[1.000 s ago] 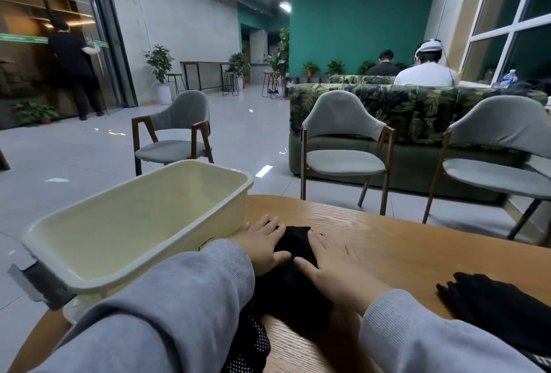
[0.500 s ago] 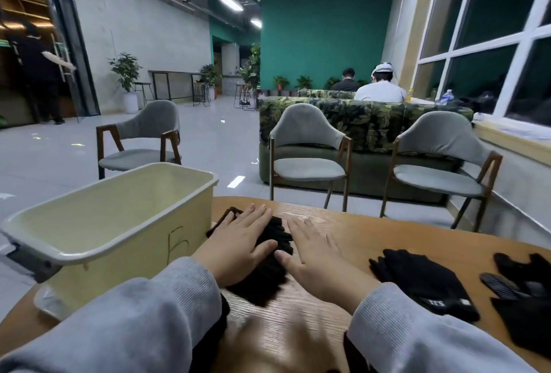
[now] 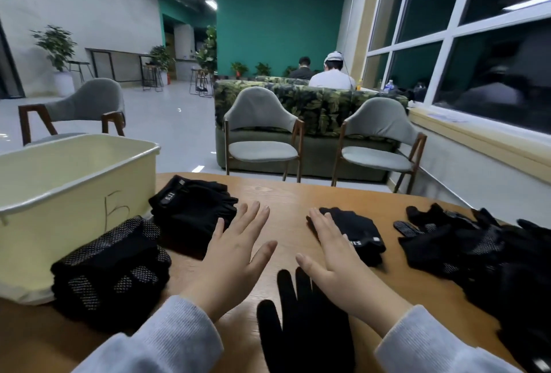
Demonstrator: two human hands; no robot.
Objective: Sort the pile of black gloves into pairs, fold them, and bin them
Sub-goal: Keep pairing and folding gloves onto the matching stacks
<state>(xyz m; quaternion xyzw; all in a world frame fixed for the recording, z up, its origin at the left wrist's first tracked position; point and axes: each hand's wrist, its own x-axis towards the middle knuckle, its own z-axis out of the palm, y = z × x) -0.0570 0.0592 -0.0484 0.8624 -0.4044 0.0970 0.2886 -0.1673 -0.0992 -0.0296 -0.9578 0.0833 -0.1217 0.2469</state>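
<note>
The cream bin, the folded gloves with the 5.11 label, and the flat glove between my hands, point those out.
cream bin (image 3: 68, 223), head view, on its front wall.
folded gloves with the 5.11 label (image 3: 190, 211), head view, on the top of the stack.
flat glove (image 3: 307, 331), head view, on its palm.

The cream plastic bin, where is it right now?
In the head view, the cream plastic bin sits at the round wooden table's left edge, beside two folded black glove bundles.
</note>
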